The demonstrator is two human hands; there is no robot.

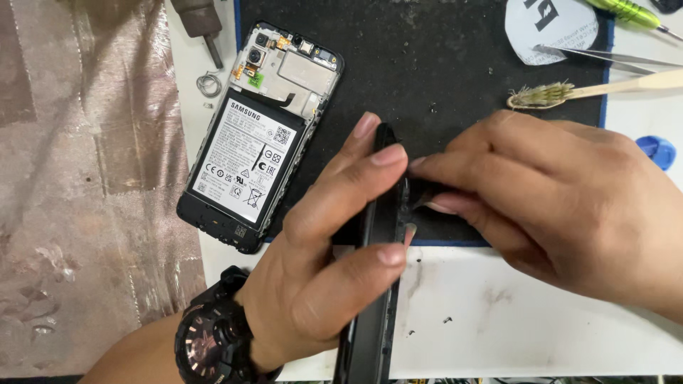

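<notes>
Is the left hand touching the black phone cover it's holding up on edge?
Touching: the head view shows the left hand wrapping its fingers around the black cover.

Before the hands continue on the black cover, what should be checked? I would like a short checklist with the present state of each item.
1. Left hand grips the black back cover firmly, on edge: ok.
2. Right hand fingertips touch the cover's inner edge: ok.
3. What the right fingers pinch there: cannot tell, too small.
4. Opened phone lies apart from both hands, battery facing up: ok.
5. Tweezers and brush lie beyond the right hand: ok.
6. Small loose screws lie scattered on the white surface: not ok.
</notes>
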